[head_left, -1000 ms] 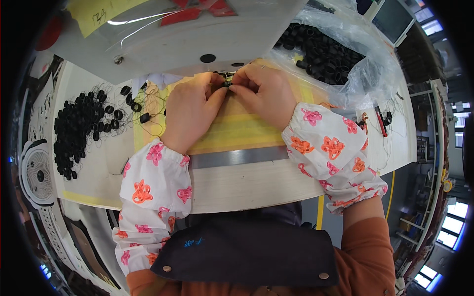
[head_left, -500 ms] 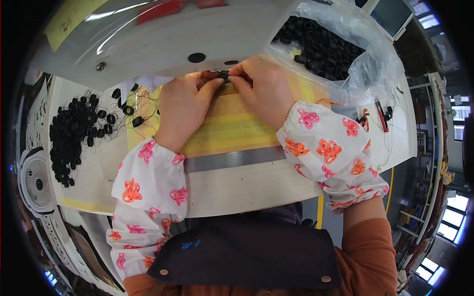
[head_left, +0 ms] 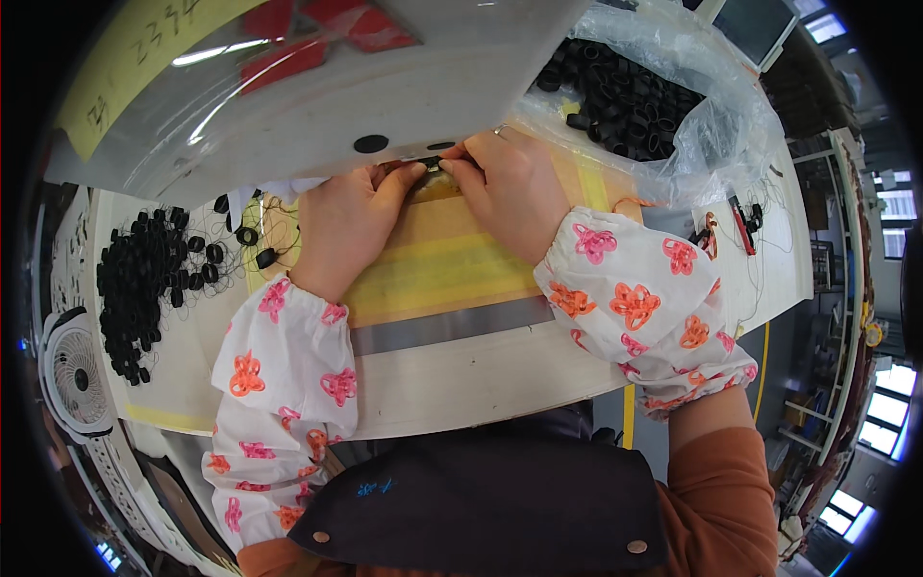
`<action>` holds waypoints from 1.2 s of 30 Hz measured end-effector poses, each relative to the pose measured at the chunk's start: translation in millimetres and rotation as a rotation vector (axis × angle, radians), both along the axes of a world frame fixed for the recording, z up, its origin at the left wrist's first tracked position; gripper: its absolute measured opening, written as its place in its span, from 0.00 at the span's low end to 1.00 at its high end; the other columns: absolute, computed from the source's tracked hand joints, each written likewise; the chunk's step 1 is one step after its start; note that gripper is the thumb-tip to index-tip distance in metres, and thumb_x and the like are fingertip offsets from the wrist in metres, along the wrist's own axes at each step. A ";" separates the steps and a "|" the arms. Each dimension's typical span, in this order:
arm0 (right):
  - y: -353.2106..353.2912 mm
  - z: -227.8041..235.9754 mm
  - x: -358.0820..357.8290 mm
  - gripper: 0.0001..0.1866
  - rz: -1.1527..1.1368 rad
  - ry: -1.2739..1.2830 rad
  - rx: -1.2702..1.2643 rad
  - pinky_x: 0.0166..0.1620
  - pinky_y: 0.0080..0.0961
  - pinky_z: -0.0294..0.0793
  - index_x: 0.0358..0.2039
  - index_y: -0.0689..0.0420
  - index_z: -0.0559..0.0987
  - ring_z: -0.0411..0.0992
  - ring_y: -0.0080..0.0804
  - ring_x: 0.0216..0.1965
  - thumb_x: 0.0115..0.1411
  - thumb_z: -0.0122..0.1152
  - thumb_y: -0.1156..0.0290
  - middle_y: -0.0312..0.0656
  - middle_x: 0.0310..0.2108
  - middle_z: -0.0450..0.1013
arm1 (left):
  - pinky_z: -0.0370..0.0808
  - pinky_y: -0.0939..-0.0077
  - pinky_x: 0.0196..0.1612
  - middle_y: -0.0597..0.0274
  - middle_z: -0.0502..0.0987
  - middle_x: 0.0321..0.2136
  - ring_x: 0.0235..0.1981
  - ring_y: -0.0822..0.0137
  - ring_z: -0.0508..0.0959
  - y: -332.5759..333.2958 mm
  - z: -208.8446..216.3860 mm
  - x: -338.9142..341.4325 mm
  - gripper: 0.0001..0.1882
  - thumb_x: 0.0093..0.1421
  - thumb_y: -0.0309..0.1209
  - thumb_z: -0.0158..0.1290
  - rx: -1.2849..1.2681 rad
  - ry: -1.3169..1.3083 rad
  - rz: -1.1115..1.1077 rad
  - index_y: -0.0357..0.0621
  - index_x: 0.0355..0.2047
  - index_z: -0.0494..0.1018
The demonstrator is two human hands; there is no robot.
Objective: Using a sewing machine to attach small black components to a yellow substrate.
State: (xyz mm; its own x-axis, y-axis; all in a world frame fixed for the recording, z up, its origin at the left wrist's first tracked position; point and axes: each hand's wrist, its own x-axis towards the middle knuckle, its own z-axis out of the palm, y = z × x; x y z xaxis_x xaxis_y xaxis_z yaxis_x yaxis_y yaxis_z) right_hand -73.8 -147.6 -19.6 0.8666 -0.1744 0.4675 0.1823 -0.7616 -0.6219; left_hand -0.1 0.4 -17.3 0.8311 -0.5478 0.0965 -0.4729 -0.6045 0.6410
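Observation:
Under the lower edge of a grey-white machine housing [head_left: 288,125], my left hand [head_left: 344,219] and my right hand [head_left: 514,188] meet, fingertips almost touching. Between their thumbs and forefingers they pinch a small black piece [head_left: 434,164], mostly covered by the fingers. It resembles the black fabric-like loops lying about, though its exact kind does not show. Both hands are closed on it, above a work surface covered with yellow tape strips [head_left: 433,269]. Whatever part of the machine lies behind the fingertips is hidden by the housing.
Left on the table lies a heap of black loops [head_left: 135,288], with trailing threads. A clear plastic bag [head_left: 740,144] full of black rings stands at the far right. Nearer right lies a red-handled tool [head_left: 743,227]. A white fan [head_left: 82,375] stands beyond the left edge.
The whole view has tilted a little, so housing, table and heap sit lower in the picture. Both hands keep their pinch on the black piece at nearly the same place under the housing.

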 end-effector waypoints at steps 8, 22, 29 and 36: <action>0.0 4.9 3.9 0.05 -0.002 -0.007 -0.034 0.25 0.30 0.69 0.24 0.64 0.72 0.70 0.44 0.21 0.48 0.56 0.76 0.49 0.20 0.70 | 0.67 0.70 0.21 0.58 0.73 0.14 0.18 0.59 0.73 0.7 13.7 -1.2 0.16 0.52 0.46 0.47 0.015 -0.083 -0.013 0.49 0.27 0.76; -1.0 8.1 2.7 0.05 0.035 0.105 -0.050 0.29 0.37 0.69 0.24 0.61 0.69 0.69 0.47 0.26 0.47 0.54 0.75 0.48 0.24 0.68 | 0.61 0.75 0.17 0.61 0.69 0.11 0.11 0.71 0.65 2.9 -1.5 -1.9 0.15 0.52 0.41 0.53 -0.111 -0.087 -0.023 0.40 0.25 0.73; 0.8 7.3 6.4 0.06 0.025 0.176 0.016 0.30 0.37 0.69 0.23 0.62 0.69 0.69 0.48 0.27 0.47 0.55 0.75 0.49 0.24 0.68 | 0.66 0.71 0.22 0.60 0.74 0.17 0.17 0.60 0.73 4.1 9.8 -1.3 0.14 0.52 0.43 0.48 0.059 -0.028 -0.006 0.47 0.26 0.75; -0.8 -1.6 10.9 0.05 0.002 0.024 -0.086 0.25 0.32 0.67 0.22 0.64 0.73 0.68 0.46 0.20 0.46 0.56 0.76 0.50 0.18 0.69 | 0.66 0.72 0.22 0.61 0.73 0.15 0.17 0.62 0.73 2.5 8.8 -1.4 0.15 0.52 0.45 0.47 0.046 0.028 0.027 0.48 0.27 0.76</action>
State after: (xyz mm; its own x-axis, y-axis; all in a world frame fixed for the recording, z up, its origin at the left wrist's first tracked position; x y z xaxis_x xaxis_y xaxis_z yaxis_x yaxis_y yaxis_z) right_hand -62.9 -148.5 -21.2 0.8780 -0.1326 0.4600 0.1700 -0.8119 -0.5585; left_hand -1.5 2.9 -8.5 0.8477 -0.5282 0.0484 -0.4382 -0.6460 0.6251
